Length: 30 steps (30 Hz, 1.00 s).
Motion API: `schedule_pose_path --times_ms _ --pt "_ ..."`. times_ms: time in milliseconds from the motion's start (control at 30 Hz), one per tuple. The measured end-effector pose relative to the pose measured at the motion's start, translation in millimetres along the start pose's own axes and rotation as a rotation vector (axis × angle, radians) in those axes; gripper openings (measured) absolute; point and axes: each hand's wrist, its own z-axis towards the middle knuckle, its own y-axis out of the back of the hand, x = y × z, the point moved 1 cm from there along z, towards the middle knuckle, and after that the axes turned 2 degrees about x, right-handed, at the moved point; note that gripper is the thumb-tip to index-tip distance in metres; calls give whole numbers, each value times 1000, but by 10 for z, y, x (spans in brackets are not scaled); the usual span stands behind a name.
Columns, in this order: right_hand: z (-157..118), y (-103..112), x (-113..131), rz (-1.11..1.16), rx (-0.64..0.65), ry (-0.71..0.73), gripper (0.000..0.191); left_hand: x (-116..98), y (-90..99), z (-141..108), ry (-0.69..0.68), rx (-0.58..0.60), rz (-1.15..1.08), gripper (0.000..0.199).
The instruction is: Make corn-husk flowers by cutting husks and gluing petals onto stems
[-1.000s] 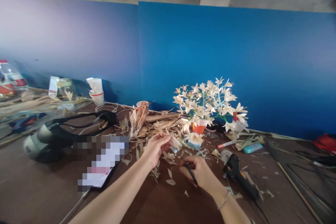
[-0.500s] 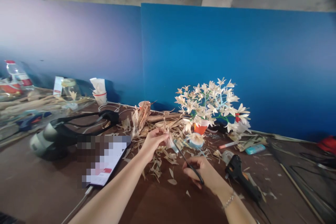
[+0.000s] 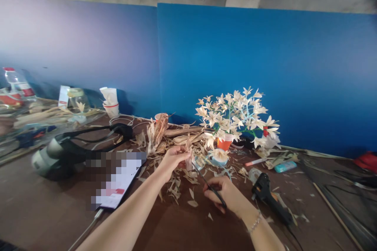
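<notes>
My left hand (image 3: 173, 160) is closed, pinching a strip of dried corn husk (image 3: 189, 159) between thumb and fingers above a heap of husk scraps. My right hand (image 3: 225, 194) is closed around a slim dark pair of scissors (image 3: 217, 195), seen nearly edge-on. Their thin tip points up and left, close to the lower part of the held husk; I cannot tell if they touch. Behind my hands stands an orange paper cup (image 3: 224, 142) with a bunch of pale husk flowers (image 3: 234, 117). A single flower (image 3: 218, 154) lies just beyond my right hand.
A black glue gun (image 3: 272, 200) lies right of my right hand, near a turquoise packet (image 3: 285, 166) and a pen (image 3: 255, 162). On the left are a phone (image 3: 122, 180) on a cable and a headset (image 3: 55, 159). A blue panel (image 3: 265, 55) borders the table's back.
The held husk has turned and now hangs narrower and more upright between my left fingers. Both hands stay nearly in place, the scissors still angled towards the husk. My view has shifted slightly.
</notes>
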Motion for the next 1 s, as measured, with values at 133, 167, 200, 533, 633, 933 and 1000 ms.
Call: schedule_pose_path --times_ms 133,167,200,533,633,933,1000 --pt "5 3 -17 5 3 -6 15 41 4 20 19 54 39 28" --pt "5 3 -19 5 7 -2 14 52 5 23 16 67 46 27" --pt "3 3 -18 3 11 3 14 63 5 24 13 77 49 27" --pt "-5 28 1 -34 28 -14 12 86 -6 11 8 125 35 27" --pt "6 39 -11 -50 22 -10 11 91 -8 15 12 115 35 27" --pt "-9 54 -7 44 13 1 15 74 3 29 -23 21 -94 23" --pt "-5 46 -16 67 9 18 19 57 21 39 -41 -51 -187 22"
